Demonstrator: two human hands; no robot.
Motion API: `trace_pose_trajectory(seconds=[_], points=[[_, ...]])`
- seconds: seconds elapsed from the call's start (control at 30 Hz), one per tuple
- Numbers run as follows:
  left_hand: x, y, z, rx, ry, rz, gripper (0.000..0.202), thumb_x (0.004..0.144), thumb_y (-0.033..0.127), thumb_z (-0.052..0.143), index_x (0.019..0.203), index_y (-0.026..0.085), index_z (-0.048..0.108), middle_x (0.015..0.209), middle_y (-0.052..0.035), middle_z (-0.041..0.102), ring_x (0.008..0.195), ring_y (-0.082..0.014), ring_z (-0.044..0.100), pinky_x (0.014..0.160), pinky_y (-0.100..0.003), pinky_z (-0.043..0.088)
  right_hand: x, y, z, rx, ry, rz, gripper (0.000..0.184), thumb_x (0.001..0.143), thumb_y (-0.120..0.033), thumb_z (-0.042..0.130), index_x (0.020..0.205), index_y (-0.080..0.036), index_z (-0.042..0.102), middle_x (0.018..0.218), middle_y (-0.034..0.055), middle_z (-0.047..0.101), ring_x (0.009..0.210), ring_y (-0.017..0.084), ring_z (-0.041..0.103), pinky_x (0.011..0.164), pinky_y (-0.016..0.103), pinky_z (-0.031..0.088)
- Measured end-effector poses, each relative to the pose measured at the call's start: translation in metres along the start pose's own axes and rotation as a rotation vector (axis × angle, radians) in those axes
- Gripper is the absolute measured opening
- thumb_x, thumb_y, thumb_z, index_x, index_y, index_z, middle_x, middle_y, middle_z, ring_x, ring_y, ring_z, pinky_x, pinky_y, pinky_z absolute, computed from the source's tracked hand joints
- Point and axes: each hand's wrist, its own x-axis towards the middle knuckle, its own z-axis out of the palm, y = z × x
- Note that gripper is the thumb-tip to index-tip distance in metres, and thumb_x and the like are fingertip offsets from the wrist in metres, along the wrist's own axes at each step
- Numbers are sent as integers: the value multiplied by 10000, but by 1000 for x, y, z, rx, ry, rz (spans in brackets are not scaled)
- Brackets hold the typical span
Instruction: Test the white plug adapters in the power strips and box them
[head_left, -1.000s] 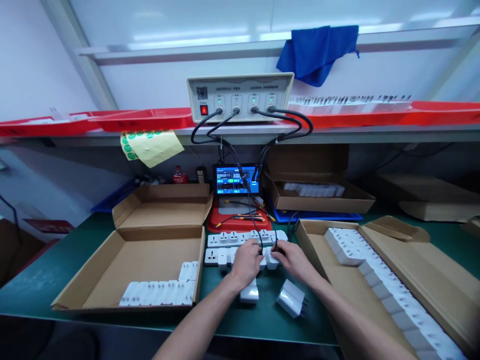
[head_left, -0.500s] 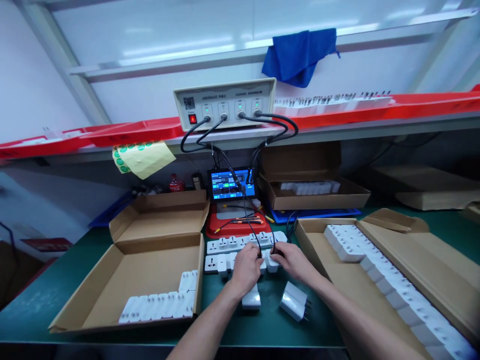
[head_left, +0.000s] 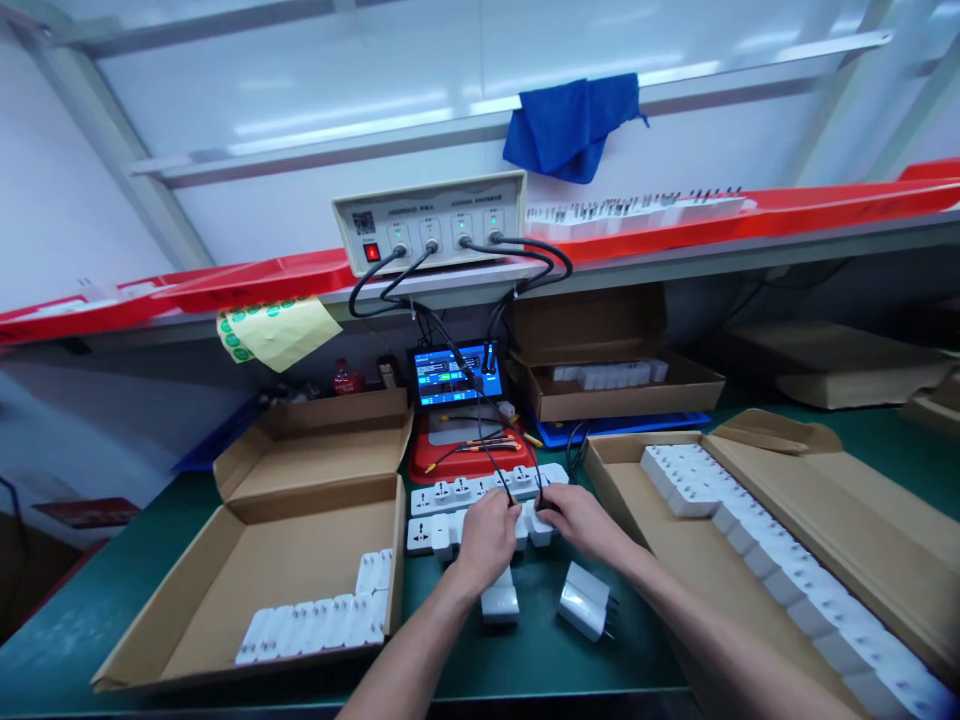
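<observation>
My left hand [head_left: 486,538] is closed around the end of a black cable [head_left: 500,470] over the front power strip [head_left: 421,537]. The fingers of my right hand [head_left: 576,518] pinch a second black cable [head_left: 537,464], at a white charger [head_left: 538,531] plugged into that strip. Fingers hide both cable ends, so I cannot tell how far they are in. Another white charger [head_left: 442,541] sits in the strip, left of my left hand. Below my hands, a loose white charger [head_left: 500,603] lies on the green bench, and white chargers [head_left: 584,602] with prongs pointing right lie beside it.
An open cardboard box [head_left: 217,560] at left and another [head_left: 611,455] at right hold rows of white chargers. Behind the strips are a red tray [head_left: 421,462] and a lit screen [head_left: 459,374]. A cabled tester box [head_left: 431,222] stands on the shelf above.
The whole view has shifted slightly. Both hands stay at the front power strip with the cables, and nothing has been let go or taken up.
</observation>
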Motion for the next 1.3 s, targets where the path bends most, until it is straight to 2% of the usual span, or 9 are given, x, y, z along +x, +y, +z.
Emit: trace_pose_trajectory(seconds=[0.1, 0.23, 0.43, 0.6, 0.73, 0.8, 1.0, 1.3], points=[[2, 6, -7, -126, 21, 10, 240, 1090, 215, 557, 928, 233, 734, 974, -57, 794, 955, -237, 739, 935, -363, 551, 0, 0, 2, -52, 5, 1, 123, 981, -253, 634, 866, -234, 674, 990, 94, 780, 912, 256, 690, 811, 327, 483], [8, 11, -11, -252, 84, 17, 150, 1029, 212, 662, 926, 224, 770, 1015, -61, 824, 1002, -244, 762, 994, -381, 569, -2, -2, 2, -141, -1, 24, 117, 1020, -243, 610, 912, -228, 653, 1011, 101, 777, 944, 256, 706, 821, 327, 472], [16, 11, -8, -270, 112, -15, 110, 996, 197, 709, 908, 224, 769, 1009, -62, 836, 1019, -254, 778, 1014, -403, 579, -8, -14, 3, -282, -58, 28, 76, 1074, -264, 603, 1013, -225, 628, 1072, 133, 782, 988, 269, 729, 808, 331, 451], [15, 7, -9, -267, 109, -44, 123, 1012, 207, 689, 918, 228, 766, 1006, -55, 839, 998, -247, 781, 1000, -392, 580, -6, -17, 3, -186, 2, 89, 104, 1098, -329, 594, 1089, -232, 629, 973, 99, 780, 863, 255, 707, 722, 326, 405], [15, 7, -13, -250, 66, -52, 133, 1016, 223, 690, 903, 226, 760, 976, -50, 833, 976, -244, 774, 986, -384, 572, -1, -6, -10, 26, 103, 73, 74, 1048, -309, 624, 1017, -253, 661, 1001, 59, 801, 899, 241, 722, 777, 311, 454], [16, 9, -12, -233, 21, -44, 133, 1012, 217, 694, 894, 228, 755, 957, -45, 826, 963, -243, 768, 978, -382, 567, 1, 2, -16, 75, 146, 115, 85, 1027, -311, 628, 983, -259, 680, 967, 40, 805, 873, 237, 725, 778, 313, 463], [24, 18, -1, -165, -83, -17, 134, 1016, 200, 698, 888, 225, 726, 949, -47, 804, 953, -244, 746, 964, -380, 547, -2, 19, -15, 53, 195, 211, 95, 996, -295, 640, 917, -265, 684, 929, 39, 810, 849, 240, 721, 734, 309, 447], [31, 21, 6, -35, -120, 20, 111, 1011, 193, 726, 904, 222, 731, 953, -56, 782, 993, -257, 734, 950, -377, 535, -3, 24, -12, 15, 186, 228, 56, 994, -259, 673, 942, -263, 693, 991, 43, 833, 891, 236, 750, 754, 296, 465]])
